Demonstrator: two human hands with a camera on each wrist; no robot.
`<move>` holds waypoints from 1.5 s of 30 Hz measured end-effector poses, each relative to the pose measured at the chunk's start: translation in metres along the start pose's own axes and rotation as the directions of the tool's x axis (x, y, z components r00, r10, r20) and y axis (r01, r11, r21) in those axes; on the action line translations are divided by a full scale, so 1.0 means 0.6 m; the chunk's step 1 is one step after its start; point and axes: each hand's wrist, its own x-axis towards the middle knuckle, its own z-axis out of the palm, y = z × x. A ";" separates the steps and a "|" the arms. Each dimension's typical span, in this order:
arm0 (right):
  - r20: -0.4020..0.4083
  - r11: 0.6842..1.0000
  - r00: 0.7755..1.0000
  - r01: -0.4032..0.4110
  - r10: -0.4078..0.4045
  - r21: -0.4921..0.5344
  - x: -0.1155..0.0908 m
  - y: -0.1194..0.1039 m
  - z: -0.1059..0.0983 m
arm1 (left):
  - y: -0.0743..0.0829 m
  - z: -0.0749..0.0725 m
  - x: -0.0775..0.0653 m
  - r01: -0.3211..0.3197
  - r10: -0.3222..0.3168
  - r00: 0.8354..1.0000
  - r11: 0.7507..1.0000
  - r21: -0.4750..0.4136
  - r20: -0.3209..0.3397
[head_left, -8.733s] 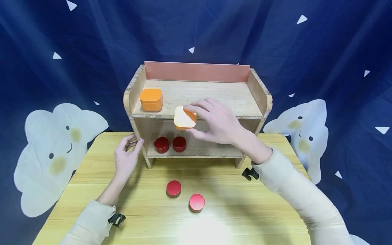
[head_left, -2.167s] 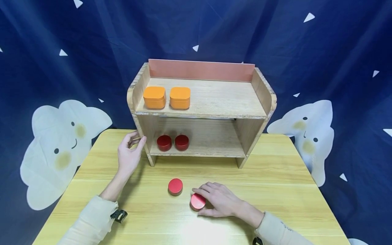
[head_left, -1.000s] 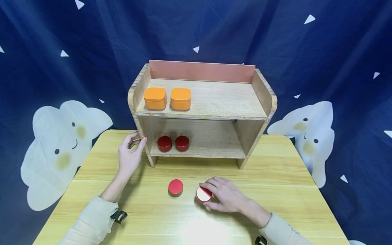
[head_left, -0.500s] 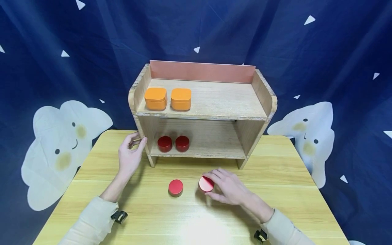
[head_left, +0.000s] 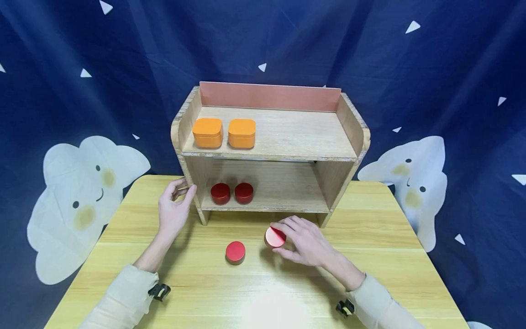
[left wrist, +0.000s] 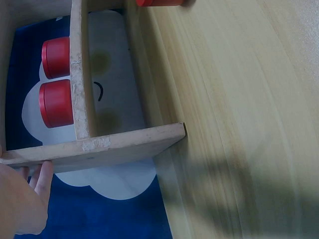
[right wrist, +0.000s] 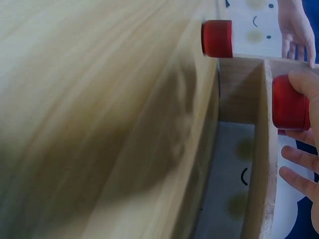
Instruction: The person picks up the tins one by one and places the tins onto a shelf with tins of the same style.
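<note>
My right hand pinches a small round red tin between thumb and fingers, raised above the table in front of the shelf. In the right wrist view that tin overlaps the lower board. A second red tin stands on the table to its left. My left hand grips the left side panel of the wooden shelf, thumb at the front edge and fingers on the outer face. Two red tins stand side by side on the lower board, and two orange square tins on the upper one.
The shelf stands toward the back of the light wood table. A pink board closes the upper level at the back. Behind hangs a dark blue curtain, with a white cloud shape at the left and another pale shape at the right.
Earlier, my right hand set the second orange tin on the upper board. It then took the right-hand red tin from the table and raised it toward the shelf. My left hand stays put.
</note>
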 end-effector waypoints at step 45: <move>-0.148 0.947 0.940 -0.317 0.307 -0.050 0.075 0.016 0.039 | 0.002 -0.001 -0.001 0.001 -0.001 1.000 1.000 0.009 0.002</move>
